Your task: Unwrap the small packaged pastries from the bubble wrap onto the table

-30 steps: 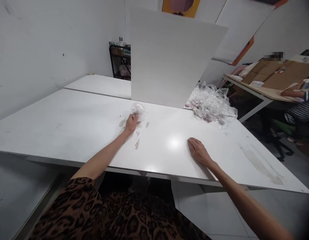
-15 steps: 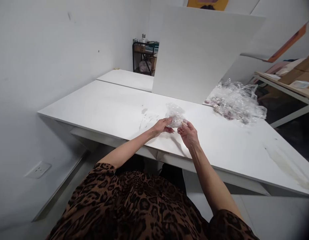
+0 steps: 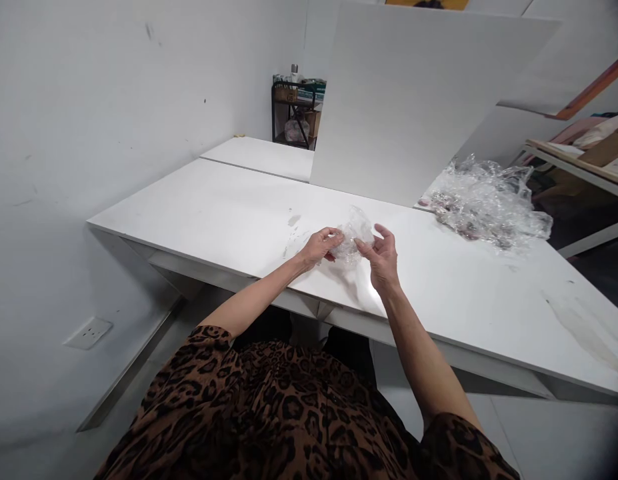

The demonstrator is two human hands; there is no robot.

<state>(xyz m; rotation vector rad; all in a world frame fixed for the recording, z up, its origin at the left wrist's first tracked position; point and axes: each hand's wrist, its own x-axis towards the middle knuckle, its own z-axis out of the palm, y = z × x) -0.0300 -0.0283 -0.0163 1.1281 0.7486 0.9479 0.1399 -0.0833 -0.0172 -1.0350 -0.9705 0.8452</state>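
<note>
A: Nearest first: what is showing?

B: A leopard-print shirt (image 3: 279,407) is filling the foreground, and bare forearms are reaching over the table (image 3: 229,207).

A: Fingers?

B: The left hand (image 3: 319,248) is pinching the film (image 3: 353,233) at its left side, thumb against fingertips. The right hand (image 3: 385,261) is laying its thumb on the opposite side; its index is standing away and the other fingers are partly hiding, so I cannot tell how firmly they are closing.

A: Film position, and why that hold?

B: It is hanging between the hands, seemingly just above the tabletop, shadow falling below. My judgement: support from two sides is stopping such limp stuff from slumping.

A: Material?

B: Clear, thin, apparently plastic; it is bunching into an irregular wad and glinting along its creases.

A: Beyond?

B: Greyish stains (image 3: 293,220) are marking the smooth white top, left of the film. Farther right, a pile (image 3: 493,203) of similar clear wrap is lying in a loose, frothy heap, presumably sitting aside to give the hands room. Darker bits are showing through, too unclear for naming.

A: Farthest?

B: A flat, matte white board (image 3: 429,100) is standing near the table's back edge, partly hiding a dark rack (image 3: 291,103) behind.
</note>
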